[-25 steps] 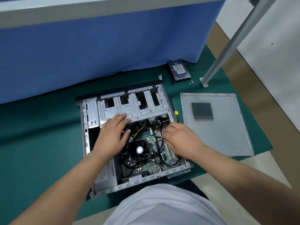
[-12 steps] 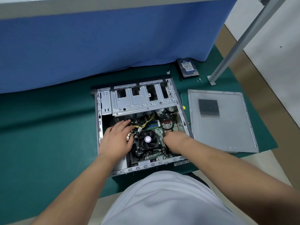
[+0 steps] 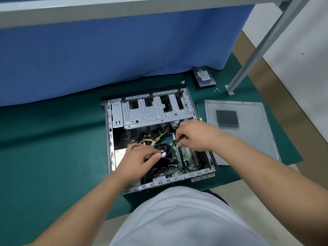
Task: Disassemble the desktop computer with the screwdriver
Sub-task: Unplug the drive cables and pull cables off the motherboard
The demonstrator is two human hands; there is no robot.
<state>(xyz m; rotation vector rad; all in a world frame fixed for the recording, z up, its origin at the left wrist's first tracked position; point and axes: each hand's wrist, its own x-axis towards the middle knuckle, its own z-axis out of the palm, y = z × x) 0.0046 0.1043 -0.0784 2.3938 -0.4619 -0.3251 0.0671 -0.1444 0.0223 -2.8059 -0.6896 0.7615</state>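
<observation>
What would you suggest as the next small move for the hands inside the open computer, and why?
Probably pull the small connector free with the right hand, which pinches it beside the memory sticks, while the left hand rests on the fan. The screwdriver lies unused beside the case.

**Lighting and picture quality: even, soft, slightly smeared**

Illumination is bright and diffuse, apparently from overhead; no hard-edged shadows noted. A soft shadow lies on the green mat (image 3: 44, 157) along the foot of the blue cloth (image 3: 106, 55), and the inside of the computer case (image 3: 113, 121) is dim at its left. Mild sheen on the metal drive cage (image 3: 156, 112) and the side panel (image 3: 248, 139); no blown glare. Wide-angle bending is evident: the shelf edge (image 3: 124, 9) bows and the metal leg (image 3: 257, 50) leans. Detail is soft overall, with compression smearing; forearms and the white shirt (image 3: 186, 219) near the lower edge are blurred.
</observation>
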